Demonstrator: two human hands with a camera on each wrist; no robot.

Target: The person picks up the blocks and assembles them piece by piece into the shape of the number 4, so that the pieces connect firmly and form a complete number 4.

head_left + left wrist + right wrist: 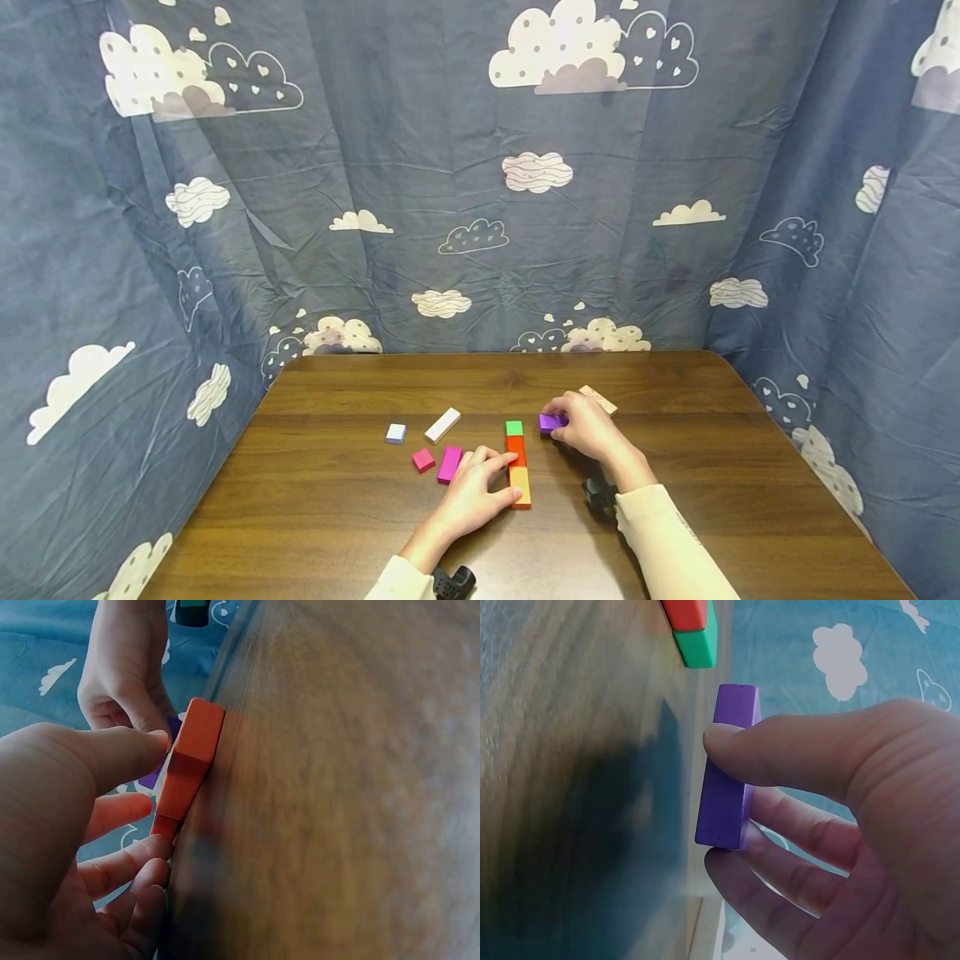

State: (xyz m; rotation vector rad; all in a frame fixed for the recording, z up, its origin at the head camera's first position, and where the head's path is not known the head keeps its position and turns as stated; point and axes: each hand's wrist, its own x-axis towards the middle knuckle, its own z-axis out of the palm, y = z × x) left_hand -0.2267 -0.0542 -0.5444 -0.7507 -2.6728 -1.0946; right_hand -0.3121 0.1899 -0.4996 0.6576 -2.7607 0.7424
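Observation:
Green [513,428], red [517,446] and orange blocks [521,487] lie end to end in a row on the table. My left hand [474,493] touches this row, its thumb on the orange block and a fingertip on the red one. The left wrist view shows those fingers spread loosely along the blocks' side. Right of the row's far end, my right hand [592,427] pinches a purple block [726,802] between thumb and fingers. The purple block stays apart from the green end.
Left of my left hand lie a magenta block [450,465], a pink-red block [423,460], a white bar [442,425] and a small pale-blue-sided block [396,433]. A light wooden block [598,400] sits beyond my right hand. A cloud-patterned curtain [420,183] surrounds the wooden table [322,533].

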